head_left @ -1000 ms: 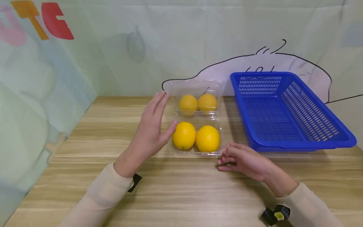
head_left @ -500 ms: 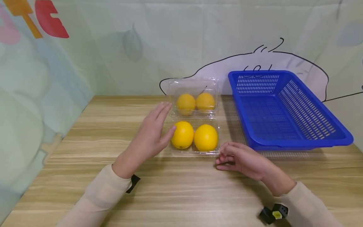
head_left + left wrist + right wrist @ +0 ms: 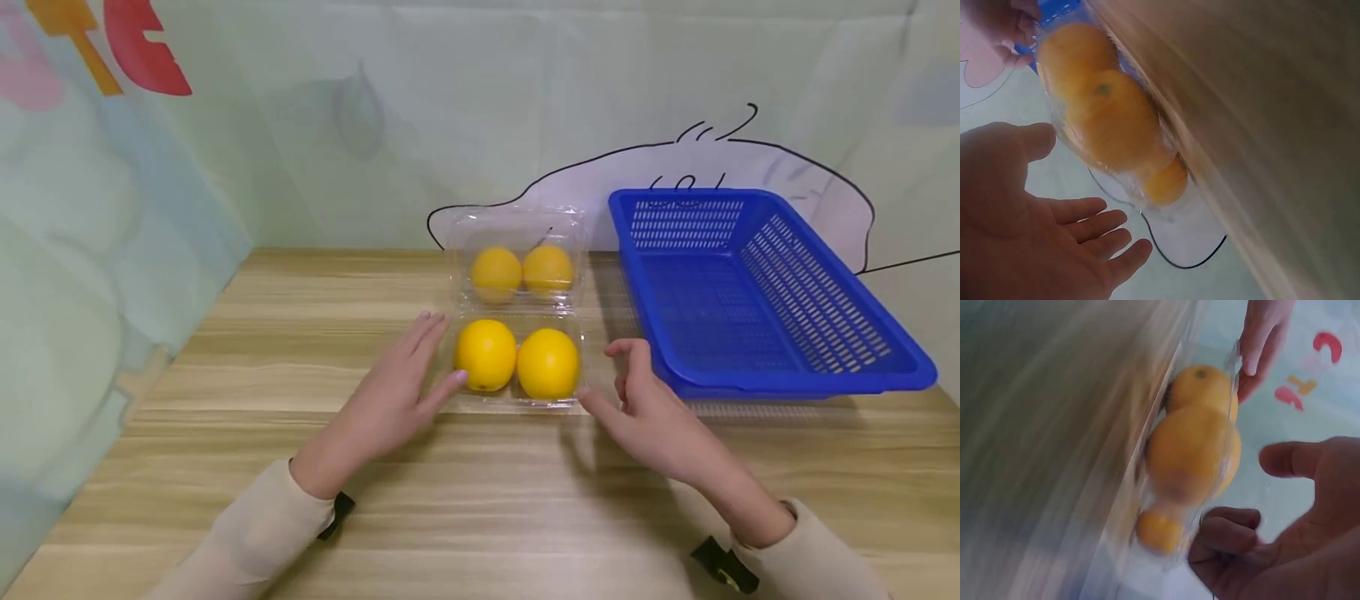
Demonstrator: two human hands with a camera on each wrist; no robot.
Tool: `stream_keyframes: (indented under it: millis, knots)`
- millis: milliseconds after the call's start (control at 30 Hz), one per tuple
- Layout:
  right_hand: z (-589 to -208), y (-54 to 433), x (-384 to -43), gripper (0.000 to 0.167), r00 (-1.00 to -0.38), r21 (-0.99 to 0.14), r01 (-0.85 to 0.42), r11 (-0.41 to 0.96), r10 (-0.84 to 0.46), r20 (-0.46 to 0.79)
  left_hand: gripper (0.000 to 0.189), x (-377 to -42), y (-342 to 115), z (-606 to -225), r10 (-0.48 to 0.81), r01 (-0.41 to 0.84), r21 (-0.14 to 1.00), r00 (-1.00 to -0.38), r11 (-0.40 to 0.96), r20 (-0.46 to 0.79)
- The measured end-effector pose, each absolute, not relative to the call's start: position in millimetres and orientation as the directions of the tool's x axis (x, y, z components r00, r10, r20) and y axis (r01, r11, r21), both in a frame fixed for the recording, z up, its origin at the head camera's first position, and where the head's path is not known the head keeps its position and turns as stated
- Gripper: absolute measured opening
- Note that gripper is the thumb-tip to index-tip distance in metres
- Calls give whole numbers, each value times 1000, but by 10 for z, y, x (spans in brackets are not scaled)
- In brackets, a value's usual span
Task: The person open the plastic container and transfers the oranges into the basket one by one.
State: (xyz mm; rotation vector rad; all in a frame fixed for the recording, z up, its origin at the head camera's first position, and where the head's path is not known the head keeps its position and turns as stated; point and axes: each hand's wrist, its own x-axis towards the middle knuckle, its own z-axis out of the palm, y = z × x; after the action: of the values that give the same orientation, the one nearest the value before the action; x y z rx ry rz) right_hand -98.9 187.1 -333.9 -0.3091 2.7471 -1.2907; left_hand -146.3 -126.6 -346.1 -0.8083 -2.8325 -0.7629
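Currently, 2 round yellow oranges (image 3: 486,355) sit in an open-lidded clear plastic clamshell box (image 3: 519,312); flanking it, left hand (image 3: 384,397) and right hand (image 3: 658,423) grip nothing; a bump could roll 1 out.

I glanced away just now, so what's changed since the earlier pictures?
The left hand has drawn back toward the near side, beside the oranges. The right hand has spread its thumb and index finger apart near the front right corner of the clear container. The container, oranges and blue basket stayed put.
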Motion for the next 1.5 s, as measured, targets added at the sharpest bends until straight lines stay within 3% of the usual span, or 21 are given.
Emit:
stream_keyframes:
  millis: [200, 367, 800, 1100, 1500]
  knots:
    - [-3343, 1705, -997, 39, -928, -661, -374, 650, -254, 275, 78, -1331, -1250, -3511, 493, 534, 437, -843, 724, 215]
    - [-3334, 1573, -1122, 45, -882, -600, -470, 648, -312, 354, 78, -1256, -1235, -3530, 513, 553, 413, -831, 724, 215]
    - [-3265, 1266, -1301, 58, -846, -542, -533, 650, -395, 359, 80, -1130, -1289, -3535, 531, 561, 416, -824, 716, 198]
    - [-3247, 1024, -1430, 62, -841, -517, -536, 667, -476, 257, 81, -965, -1343, -3562, 517, 567, 350, -824, 746, 232]
    - [-3267, 954, -1630, 64, -850, -422, -524, 740, -486, 204, 82, -839, -1268, -3564, 596, 640, 246, -768, 728, 233]
